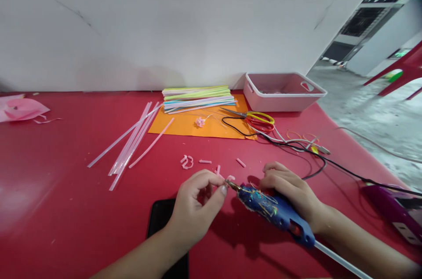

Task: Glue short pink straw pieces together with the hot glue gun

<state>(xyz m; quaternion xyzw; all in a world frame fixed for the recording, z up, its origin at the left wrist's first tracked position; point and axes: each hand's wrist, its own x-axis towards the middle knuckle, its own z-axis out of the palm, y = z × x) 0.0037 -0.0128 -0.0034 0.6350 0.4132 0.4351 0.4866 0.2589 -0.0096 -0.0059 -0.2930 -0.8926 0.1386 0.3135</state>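
My right hand grips a blue hot glue gun with a clear glue stick sticking out of its back. Its metal nozzle points left, at the fingertips of my left hand. Thumb and index finger of that hand are pinched together around a small pink piece, mostly hidden by the fingers. Short pink pieces and curled pink bits lie on the red table just beyond. Under my left wrist is a black phone, partly covered.
Pink strips lie left of an orange envelope, which bears bundled coloured strips, a small pink flower and scissors. A pink basket stands at the back right. Cables cross the right side near a purple box.
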